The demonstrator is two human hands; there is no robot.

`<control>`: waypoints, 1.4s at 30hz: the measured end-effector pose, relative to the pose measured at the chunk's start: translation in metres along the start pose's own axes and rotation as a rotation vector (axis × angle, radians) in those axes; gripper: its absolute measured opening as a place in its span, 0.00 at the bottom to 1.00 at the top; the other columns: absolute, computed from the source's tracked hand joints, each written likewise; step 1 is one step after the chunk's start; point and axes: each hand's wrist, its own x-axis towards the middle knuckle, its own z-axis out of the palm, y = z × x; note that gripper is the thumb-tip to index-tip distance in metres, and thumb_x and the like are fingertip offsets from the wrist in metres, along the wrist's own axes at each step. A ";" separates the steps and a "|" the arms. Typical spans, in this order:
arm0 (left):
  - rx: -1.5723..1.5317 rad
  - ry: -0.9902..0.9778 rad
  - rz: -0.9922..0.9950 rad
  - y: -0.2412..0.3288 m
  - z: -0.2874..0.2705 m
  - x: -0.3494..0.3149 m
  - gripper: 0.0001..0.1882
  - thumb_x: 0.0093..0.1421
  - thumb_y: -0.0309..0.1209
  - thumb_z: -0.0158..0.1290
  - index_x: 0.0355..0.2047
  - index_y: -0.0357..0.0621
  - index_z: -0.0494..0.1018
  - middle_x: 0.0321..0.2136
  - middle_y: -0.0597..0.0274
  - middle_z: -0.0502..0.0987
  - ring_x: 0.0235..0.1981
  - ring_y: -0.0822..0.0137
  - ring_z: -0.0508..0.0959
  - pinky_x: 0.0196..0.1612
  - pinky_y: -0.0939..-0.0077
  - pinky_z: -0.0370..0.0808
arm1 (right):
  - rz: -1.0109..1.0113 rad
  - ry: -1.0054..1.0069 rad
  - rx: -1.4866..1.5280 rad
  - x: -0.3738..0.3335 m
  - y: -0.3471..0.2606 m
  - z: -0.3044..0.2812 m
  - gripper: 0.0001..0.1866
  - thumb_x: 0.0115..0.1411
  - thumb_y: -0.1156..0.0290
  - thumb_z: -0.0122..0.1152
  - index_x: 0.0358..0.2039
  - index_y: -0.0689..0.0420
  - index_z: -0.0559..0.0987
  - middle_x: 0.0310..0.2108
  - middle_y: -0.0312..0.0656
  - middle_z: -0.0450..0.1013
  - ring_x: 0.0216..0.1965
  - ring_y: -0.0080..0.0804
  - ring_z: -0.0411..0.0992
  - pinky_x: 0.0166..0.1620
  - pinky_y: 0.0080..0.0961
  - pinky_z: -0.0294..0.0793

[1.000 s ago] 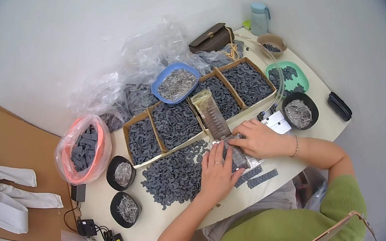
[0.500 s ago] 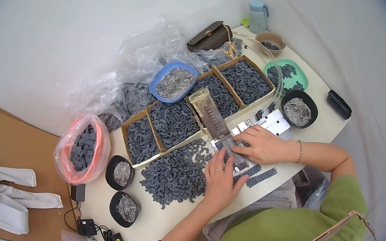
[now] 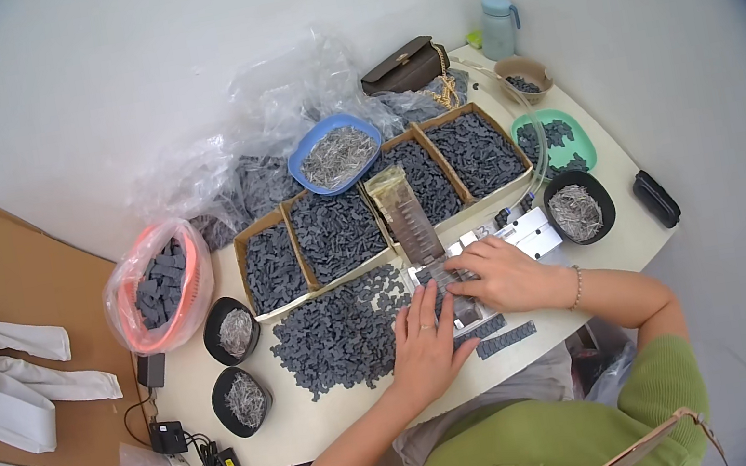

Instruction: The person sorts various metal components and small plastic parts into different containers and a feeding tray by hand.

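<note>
My left hand lies with fingers stretched and thumb apart, its fingertips touching the near left side of a metal fixture. Over the fixture's other side bends my right hand, fingers curled and thumb close to the fingertips; what they pinch is too small to make out. Dark grey small parts sit in the fixture, partly covered by my fingers. A clear upright chute with yellowish tape at its top rises behind it. Short strips of joined dark grey parts lie by the near table edge.
A heap of dark grey parts lies left of my hands. Behind stands a divided cardboard box full of them, a blue tray of metal pins on it. Black bowls of pins flank the work; a green tray is at right.
Both hands stay at the fixture. My right hand's fingertips have shifted slightly left and nearer, and my left fingers have moved a little; the view has shifted very slightly.
</note>
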 end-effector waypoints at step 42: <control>0.013 0.032 -0.134 -0.046 -0.054 -0.020 0.30 0.56 0.41 0.58 0.56 0.40 0.66 0.60 0.47 0.61 0.64 0.46 0.56 0.64 0.47 0.48 | -0.293 0.207 -0.206 -0.017 -0.052 -0.003 0.10 0.51 0.70 0.56 0.36 0.53 0.76 0.35 0.38 0.74 0.40 0.29 0.72 0.43 0.21 0.72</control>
